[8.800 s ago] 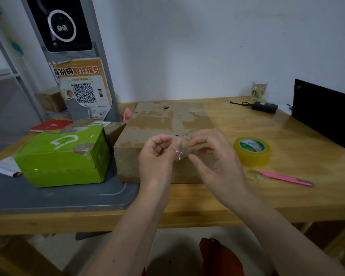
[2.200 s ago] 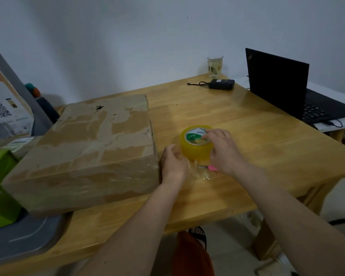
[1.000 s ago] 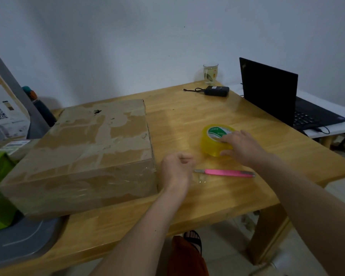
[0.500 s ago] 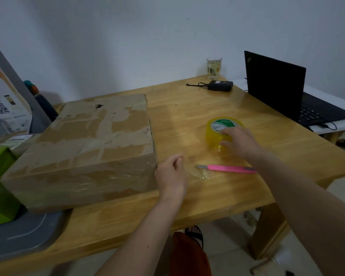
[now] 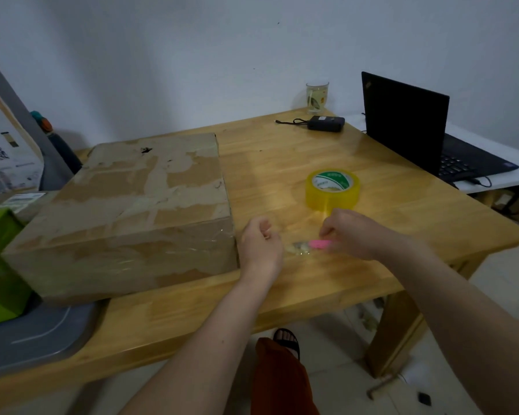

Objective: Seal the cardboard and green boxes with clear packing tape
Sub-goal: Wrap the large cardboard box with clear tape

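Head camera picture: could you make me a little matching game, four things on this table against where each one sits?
Things:
1. tape roll
2. pink cutter
3. cardboard box
4. glass

Places:
A. at the far edge of the table, by the wall
B. under the right hand, only one end showing
C. left of the left hand, one corner on a grey tray
D. lying flat just beyond the right hand

Pairs: 1-D, 2-B, 3-C, 4-A
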{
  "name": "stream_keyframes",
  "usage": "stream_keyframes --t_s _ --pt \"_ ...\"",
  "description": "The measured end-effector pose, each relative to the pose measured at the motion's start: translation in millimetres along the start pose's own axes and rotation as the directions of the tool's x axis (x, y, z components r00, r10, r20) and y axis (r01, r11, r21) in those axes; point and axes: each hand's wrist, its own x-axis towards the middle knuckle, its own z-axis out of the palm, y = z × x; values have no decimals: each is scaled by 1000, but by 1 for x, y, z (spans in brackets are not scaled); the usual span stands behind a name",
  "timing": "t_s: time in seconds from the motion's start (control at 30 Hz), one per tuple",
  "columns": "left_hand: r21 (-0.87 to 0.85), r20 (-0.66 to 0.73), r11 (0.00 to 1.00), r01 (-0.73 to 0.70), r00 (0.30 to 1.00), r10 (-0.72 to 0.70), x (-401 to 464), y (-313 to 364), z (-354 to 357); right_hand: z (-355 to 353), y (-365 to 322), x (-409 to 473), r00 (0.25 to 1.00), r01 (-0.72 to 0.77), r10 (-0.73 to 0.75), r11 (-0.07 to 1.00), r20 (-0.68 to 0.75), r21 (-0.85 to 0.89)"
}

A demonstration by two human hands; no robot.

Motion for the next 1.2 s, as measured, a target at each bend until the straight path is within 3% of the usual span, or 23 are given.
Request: stream_keyframes --t_s 0.2,0.33,0.4,0.63,0.73,0.9,1.2 --pt "-5 29 1000 19 999 -18 4 2 -3 -1 3 -21 995 -40 40 999 -96 -5" --pt "-11 31 1000 27 999 -26 2 1 -3 -1 -1 -26 991 -45 88 933 -105 358" --pt "-2 33 999 32 999 -32 2 2 -4 0 -6 -26 990 -46 99 900 -99 433" --pt "14 44 999 36 998 -36 5 2 -7 12 -17 -19 967 -172 218 942 -136 287" --pt "7 55 1000 30 998 -30 4 0 -8 14 -20 -15 952 -187 200 979 -231 75" --pt "-16 62 1000 20 998 -19 3 -1 -8 24 -24 -5 909 -173 138 983 -393 -55" --pt "-25 119 1000 8 993 -5 -5 1 -6 28 -37 6 862 -244 166 964 -478 -105"
